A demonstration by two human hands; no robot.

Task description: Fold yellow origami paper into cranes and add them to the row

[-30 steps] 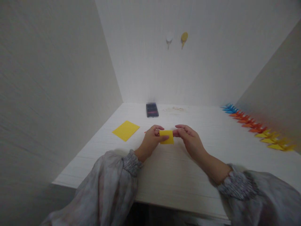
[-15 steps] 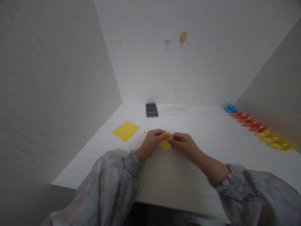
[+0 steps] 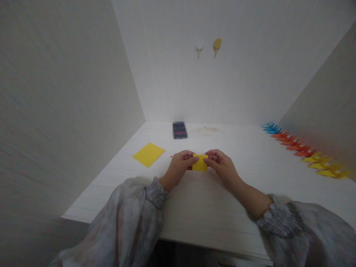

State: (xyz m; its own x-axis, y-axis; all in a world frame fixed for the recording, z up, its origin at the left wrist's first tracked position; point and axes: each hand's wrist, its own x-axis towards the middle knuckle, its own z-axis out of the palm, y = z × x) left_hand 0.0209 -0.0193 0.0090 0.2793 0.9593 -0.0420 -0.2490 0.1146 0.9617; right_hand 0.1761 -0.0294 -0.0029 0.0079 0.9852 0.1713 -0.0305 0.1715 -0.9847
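A small yellow piece of origami paper [image 3: 200, 164], squarish in outline, is held up between both hands over the middle of the table. My left hand [image 3: 180, 164] pinches its left edge, thumb on the near face and fingers behind. On the other side, my right hand [image 3: 222, 165] pinches the upper right edge with thumb and fingers. The fingertips behind the paper are hidden. To the left of my left hand lies a flat yellow sheet [image 3: 148, 154], and a tiny orange scrap [image 3: 171, 156] rests beside that hand.
A row of folded paper cranes runs along the right side: blue ones [image 3: 272, 128] at the back, then orange ones [image 3: 295, 144], then yellow ones [image 3: 325, 165]. A dark blurred-out object [image 3: 180, 130] lies near the back wall. Two hooks [image 3: 217, 44] are on that wall.
The yellow paper has turned from a diamond position to edges roughly level. My right hand has moved slightly up and right, and now grips the paper's right edge.
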